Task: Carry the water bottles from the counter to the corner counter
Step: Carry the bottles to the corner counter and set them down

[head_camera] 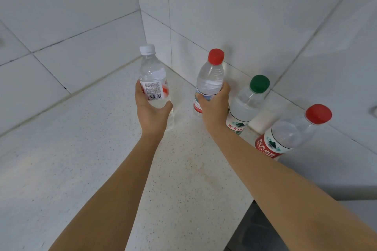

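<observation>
My left hand [152,111] grips a clear bottle with a white cap [153,75] around its lower half, upright over the speckled corner counter [81,149]. My right hand [214,108] grips a clear bottle with a red cap [210,79] around its label, also upright, close to the right wall. Two more bottles stand against that wall to the right: one with a green cap [247,104] and, nearest me, one with a red cap and red label [289,132]. I cannot tell whether the held bottles' bases touch the counter.
White tiled walls [244,16] meet in a corner just behind the bottles. A small white object [260,121] lies by the wall between the two standing bottles. The counter's right edge [251,204] drops to a dark floor at the lower right.
</observation>
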